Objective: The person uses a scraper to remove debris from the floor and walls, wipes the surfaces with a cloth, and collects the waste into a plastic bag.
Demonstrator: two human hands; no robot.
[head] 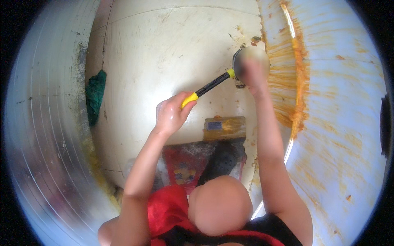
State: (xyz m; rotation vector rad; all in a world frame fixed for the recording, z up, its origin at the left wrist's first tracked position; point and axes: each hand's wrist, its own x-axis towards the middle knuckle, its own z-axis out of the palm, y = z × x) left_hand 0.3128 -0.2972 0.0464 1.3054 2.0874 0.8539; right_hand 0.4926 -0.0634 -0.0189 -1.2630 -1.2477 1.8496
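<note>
My left hand point(174, 113) is closed around the yellow end of a black-and-yellow handle point(212, 84). This handle slants up to the right, to a tool head whose dark rim point(236, 61) shows at its left side. My right hand point(257, 81) is over the tool head, by the foot of a smeared white panel point(332, 92). A round blur covers its fingers and most of the head, so the tool's kind and the right hand's grip cannot be made out. Dark and orange-brown bits point(256, 40) lie on the cream floor point(147, 61) around the head.
Thick orange-brown paste point(300, 89) runs along the panel's ridge. A ribbed metallic surface point(46, 107) curves up at left, with a crumpled green cloth point(97, 95) against it. A stained flat plate point(226, 127) and a dusty red-and-black flat object point(187, 163) lie before my bent knee point(221, 206).
</note>
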